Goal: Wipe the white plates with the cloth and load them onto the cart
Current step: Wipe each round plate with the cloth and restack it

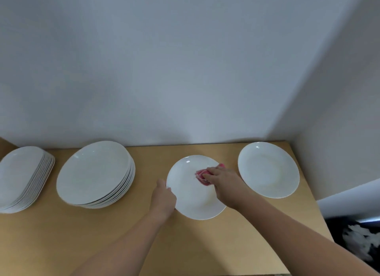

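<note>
The plate (190, 202) being wiped lies flat on the tabletop (123, 238), right of middle, between a stack of round plates (95, 174) on the left and 1 single plate (268, 169) on the right. A stack of oblong plates (22, 179) sits at the far left edge.

The left hand (163, 197) grips the plate's left rim, thumb over the top edge; the other fingers are hidden under it. The right hand (224, 183) comes in from the near right, and its fingers (210, 170) are held together and curled over a folded pink cloth (200, 176), holding it down on the plate.

The cloth sits right of the plate's centre and toward its far side. Most of the bare white face therefore lies to the left of and nearer than the right fingers. Judging by this, the wipe should sweep leftward and nearward, toward the left hand, which steadies the plate against that push.

For loading, the right hand is the nearer one to the tabletop's right end. A dark, blurred shape (359, 240) shows below that end; whether it is the cart cannot be told.
</note>
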Demonstrator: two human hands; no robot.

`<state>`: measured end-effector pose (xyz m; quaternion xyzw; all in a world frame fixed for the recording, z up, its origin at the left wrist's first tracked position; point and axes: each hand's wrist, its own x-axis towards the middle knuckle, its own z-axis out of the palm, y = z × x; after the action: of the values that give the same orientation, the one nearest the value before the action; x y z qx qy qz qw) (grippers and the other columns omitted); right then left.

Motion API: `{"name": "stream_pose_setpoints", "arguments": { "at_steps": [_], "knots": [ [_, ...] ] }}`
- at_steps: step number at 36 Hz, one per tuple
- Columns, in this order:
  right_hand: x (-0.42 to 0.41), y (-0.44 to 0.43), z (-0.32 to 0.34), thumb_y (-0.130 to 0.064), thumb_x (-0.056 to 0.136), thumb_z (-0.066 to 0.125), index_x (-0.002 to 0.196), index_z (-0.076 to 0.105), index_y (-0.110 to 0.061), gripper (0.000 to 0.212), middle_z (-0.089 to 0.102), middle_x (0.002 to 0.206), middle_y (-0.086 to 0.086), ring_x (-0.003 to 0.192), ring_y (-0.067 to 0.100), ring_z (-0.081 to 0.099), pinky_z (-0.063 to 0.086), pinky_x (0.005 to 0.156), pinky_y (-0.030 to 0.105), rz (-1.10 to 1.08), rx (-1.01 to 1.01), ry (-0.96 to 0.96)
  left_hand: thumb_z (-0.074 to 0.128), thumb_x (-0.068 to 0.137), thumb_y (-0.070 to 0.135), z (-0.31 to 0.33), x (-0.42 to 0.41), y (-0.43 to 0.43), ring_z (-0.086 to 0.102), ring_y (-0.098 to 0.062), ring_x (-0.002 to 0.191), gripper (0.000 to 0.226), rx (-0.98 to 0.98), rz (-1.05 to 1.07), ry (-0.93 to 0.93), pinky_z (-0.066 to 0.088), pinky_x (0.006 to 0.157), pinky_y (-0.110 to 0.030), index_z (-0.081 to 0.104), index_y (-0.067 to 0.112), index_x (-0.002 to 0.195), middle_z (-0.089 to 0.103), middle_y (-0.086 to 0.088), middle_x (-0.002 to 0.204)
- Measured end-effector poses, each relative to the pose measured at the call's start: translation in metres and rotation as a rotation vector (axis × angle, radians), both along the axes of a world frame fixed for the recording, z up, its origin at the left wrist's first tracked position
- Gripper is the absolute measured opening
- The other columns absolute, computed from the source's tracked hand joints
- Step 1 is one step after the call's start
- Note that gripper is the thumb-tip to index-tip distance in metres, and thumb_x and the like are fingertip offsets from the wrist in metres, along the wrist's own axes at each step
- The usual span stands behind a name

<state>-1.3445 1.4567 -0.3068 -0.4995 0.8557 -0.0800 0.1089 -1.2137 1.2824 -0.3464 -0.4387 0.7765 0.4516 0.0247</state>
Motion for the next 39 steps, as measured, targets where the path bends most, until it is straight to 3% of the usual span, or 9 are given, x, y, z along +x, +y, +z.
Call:
{"name": "stream_pose_setpoints", "arguments": {
  "at_steps": [6,18,22,25,28,31,34,39],
  "knots": [
    [0.002,-0.011,-0.013,-0.001,0.087,0.046,0.136,0.051,-0.026,0.056,0.050,0.140,-0.005,0.130,0.020,0.043,0.031,0.103,0.031,0.013,-0.013,-0.020,0.038,0.096,0.009,-0.011,0.002,0.000,0.049,-0.013,0.071,0.004,0.008,0.003,-0.018,0.034,0.053,-0.027,0.041,0.012,0.097,0.054,-0.003,0.086],
    [-0.007,-0.020,-0.027,-0.005,0.091,0.050,0.142,0.046,-0.029,0.056,0.047,0.145,-0.008,0.133,0.016,0.040,0.034,0.105,0.032,0.012,0.028,-0.053,0.046,0.097,0.021,-0.011,0.001,-0.005,0.058,-0.016,0.076,0.006,0.023,-0.074,-0.074,0.044,0.059,-0.029,0.048,0.015,0.096,0.060,-0.001,0.087],
    [-0.007,-0.028,-0.032,-0.005,0.091,0.052,0.140,0.048,-0.028,0.054,0.049,0.144,-0.007,0.130,0.017,0.043,0.034,0.104,0.031,0.002,0.018,-0.062,0.046,0.096,0.020,-0.006,0.000,-0.012,0.060,-0.014,0.086,0.008,0.078,-0.100,-0.074,0.048,0.065,-0.028,0.051,0.020,0.102,0.062,0.003,0.098],
    [-0.009,-0.041,-0.035,-0.005,0.094,0.050,0.143,0.044,-0.029,0.055,0.046,0.146,-0.007,0.134,0.017,0.039,0.032,0.110,0.032,-0.050,-0.019,-0.083,0.039,0.091,0.009,-0.003,-0.002,-0.013,0.059,-0.015,0.073,0.022,0.131,-0.128,-0.055,0.046,0.058,-0.025,0.058,0.019,0.093,0.063,0.001,0.087],
    [-0.007,-0.058,-0.038,-0.014,0.099,0.046,0.148,0.035,-0.026,0.051,0.038,0.151,-0.003,0.139,0.021,0.032,0.032,0.113,0.037,-0.109,-0.042,-0.147,0.035,0.089,0.004,-0.001,-0.002,-0.013,0.058,-0.020,0.070,0.029,0.186,-0.115,-0.027,0.052,0.061,-0.033,0.062,0.013,0.093,0.065,-0.007,0.086],
    [0.006,-0.066,-0.047,-0.030,0.100,0.045,0.152,0.020,-0.021,0.058,0.018,0.159,0.003,0.146,0.030,0.013,0.020,0.119,0.044,-0.117,0.062,-0.204,0.033,0.092,0.004,0.001,-0.001,-0.015,0.064,-0.024,0.072,0.034,0.260,-0.070,0.011,0.057,0.065,-0.037,0.065,0.013,0.098,0.069,-0.013,0.091],
    [0.015,-0.064,-0.058,-0.031,0.100,0.043,0.154,0.007,-0.020,0.066,0.002,0.162,0.005,0.148,0.033,-0.004,0.003,0.121,0.045,-0.133,0.175,-0.179,0.032,0.094,0.003,0.005,0.000,-0.014,0.069,-0.023,0.071,0.040,0.342,-0.034,0.047,0.059,0.059,-0.032,0.068,0.018,0.105,0.072,-0.010,0.090],
    [0.024,-0.077,-0.059,-0.021,0.092,0.047,0.155,0.000,-0.024,0.079,-0.011,0.162,0.005,0.147,0.031,-0.015,-0.001,0.120,0.046,-0.183,0.211,-0.255,0.033,0.096,0.001,0.006,0.001,-0.015,0.069,-0.017,0.069,0.042,0.417,0.012,0.068,0.053,0.053,-0.023,0.069,0.021,0.107,0.073,-0.008,0.089]
  ]
}}
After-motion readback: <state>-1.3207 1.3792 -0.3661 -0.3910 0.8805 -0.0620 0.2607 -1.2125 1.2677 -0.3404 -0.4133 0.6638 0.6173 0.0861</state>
